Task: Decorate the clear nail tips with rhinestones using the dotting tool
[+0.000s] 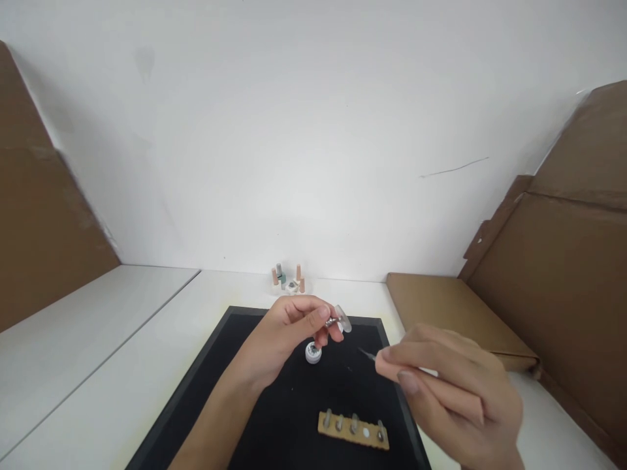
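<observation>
My left hand (296,329) is closed, pinching a small silvery nail tip stand between thumb and fingers. On its end sits a pale translucent nail tip (343,319). My right hand (455,391) grips a fine-tipped nail brush by its thick peach handle (441,390). The thin dark tip points left toward the nail tip, apart from it. Below my left fingers stands a small round white jar (313,353) with something silvery in it. Nearer to me, a tan strip holder (353,431) carries several translucent nail tips upright and shows a white spot.
A black mat (264,418) lies on the white table (127,346). Several small bottles with peach and teal caps (289,277) stand by the wall. A flat cardboard box (441,307) lies at the right, and brown cardboard panels (578,228) rise on both sides.
</observation>
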### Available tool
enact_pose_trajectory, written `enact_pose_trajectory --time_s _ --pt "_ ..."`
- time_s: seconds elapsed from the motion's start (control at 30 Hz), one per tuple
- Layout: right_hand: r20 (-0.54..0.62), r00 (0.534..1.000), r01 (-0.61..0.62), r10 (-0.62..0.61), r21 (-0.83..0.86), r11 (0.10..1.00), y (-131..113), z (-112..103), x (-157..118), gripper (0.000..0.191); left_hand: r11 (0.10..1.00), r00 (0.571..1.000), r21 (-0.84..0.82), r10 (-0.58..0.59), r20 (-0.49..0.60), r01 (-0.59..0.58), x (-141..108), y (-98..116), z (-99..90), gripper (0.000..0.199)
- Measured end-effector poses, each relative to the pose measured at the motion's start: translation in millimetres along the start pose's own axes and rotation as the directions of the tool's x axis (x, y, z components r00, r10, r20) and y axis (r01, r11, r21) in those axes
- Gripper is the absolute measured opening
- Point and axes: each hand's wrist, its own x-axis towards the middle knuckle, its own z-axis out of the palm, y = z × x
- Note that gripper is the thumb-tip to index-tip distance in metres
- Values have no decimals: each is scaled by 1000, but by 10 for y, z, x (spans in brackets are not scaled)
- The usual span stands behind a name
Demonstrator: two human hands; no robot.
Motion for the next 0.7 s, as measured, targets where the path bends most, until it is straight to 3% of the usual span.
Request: enact_pose_trajectory --time_s 0.17,0.4,0.53,0.7 --pt "-16 999 -45 46 55 997 150 -84 -73 14 999 1000 -33 -18 16 19 -33 17 28 18" --pt "-134 923 -340 359 146 929 424 -129 -177 20 987 990 -89 -128 66 133 -19 -78 86 25" --pt "-43 835 -530 549 206 823 680 -97 -398 26 979 976 -25 -201 88 204 -41 -252 184 23" --pt "178 655 -752 735 255 608 1024 -1 -877 24 953 952 35 -301 56 299 -183 -648 397 35"
